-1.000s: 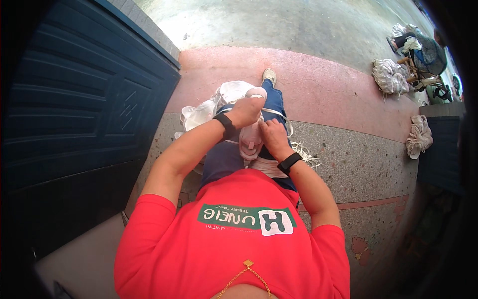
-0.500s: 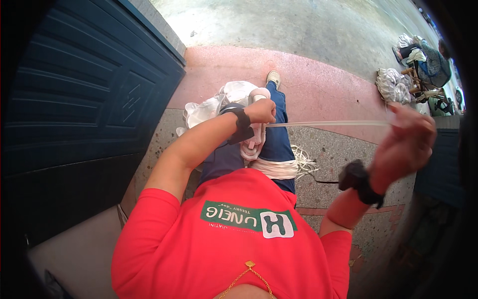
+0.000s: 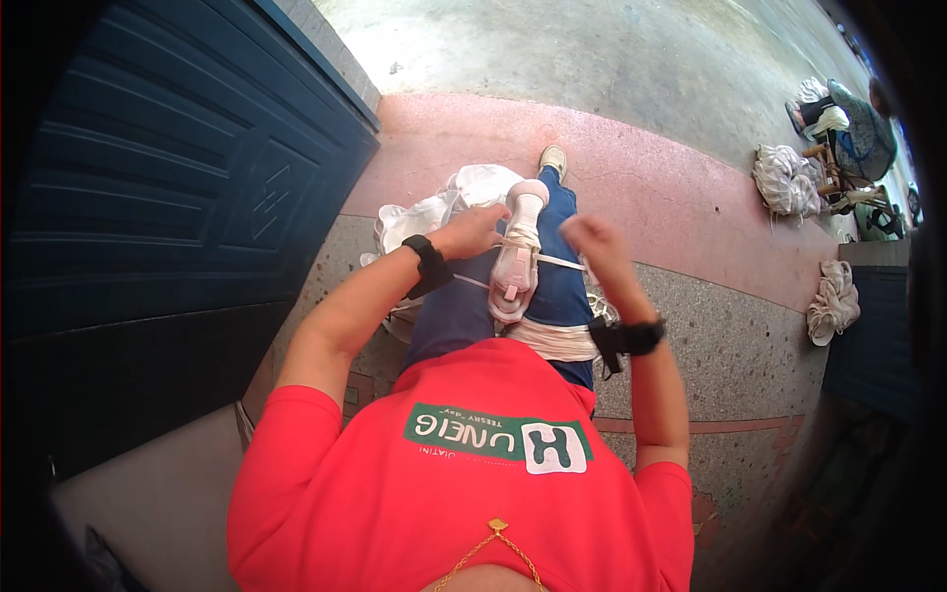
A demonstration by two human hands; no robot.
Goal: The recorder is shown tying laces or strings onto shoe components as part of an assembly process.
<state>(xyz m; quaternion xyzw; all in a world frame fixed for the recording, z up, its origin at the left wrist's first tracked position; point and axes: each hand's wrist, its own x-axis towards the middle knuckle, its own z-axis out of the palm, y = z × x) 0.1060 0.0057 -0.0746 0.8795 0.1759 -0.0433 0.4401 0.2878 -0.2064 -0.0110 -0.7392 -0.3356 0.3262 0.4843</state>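
Left hand (image 3: pixel 473 232) rests with curled fingers on the top of a white shoe form (image 3: pixel 515 259) lying on the lap, gripping it. Right hand (image 3: pixel 592 242) is closed in a fist on a pale cord (image 3: pixel 552 260) crossing the form. White bundles (image 3: pixel 434 212) lie beyond the knees.
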